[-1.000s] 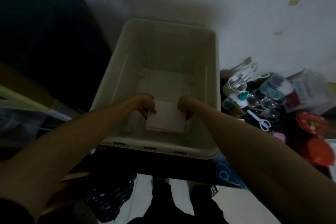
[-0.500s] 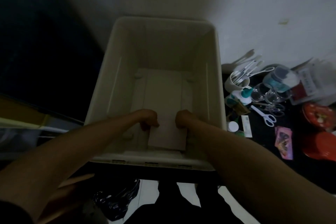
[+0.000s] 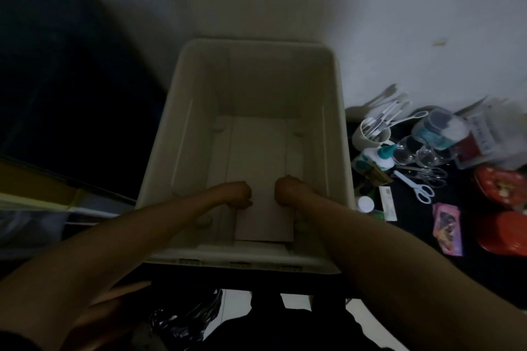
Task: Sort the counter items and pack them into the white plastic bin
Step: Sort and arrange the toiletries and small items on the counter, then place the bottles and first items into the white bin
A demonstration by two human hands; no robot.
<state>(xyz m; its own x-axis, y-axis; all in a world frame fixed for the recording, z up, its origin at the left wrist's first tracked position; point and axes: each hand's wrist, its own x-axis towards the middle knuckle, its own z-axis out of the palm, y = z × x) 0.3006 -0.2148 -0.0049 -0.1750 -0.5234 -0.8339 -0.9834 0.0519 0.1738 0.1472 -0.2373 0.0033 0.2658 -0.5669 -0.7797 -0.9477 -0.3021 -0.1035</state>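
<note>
Head view: hands (image 3: 261, 194) have lowered pale sheet (image 3: 263, 219) onto bin (image 3: 159, 174) floor.

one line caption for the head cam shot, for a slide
Both hands, left and right, set a pale flat sheet on the floor of the white plastic bin.

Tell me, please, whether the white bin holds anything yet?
Nearly empty: the white bin holds only a flat pale sheet on its floor, which both hands touch.

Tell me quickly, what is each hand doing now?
Left hand: curled, gripping the flat pale rectangular sheet inside the white plastic bin.
Right hand: curled, gripping the same sheet.
</note>
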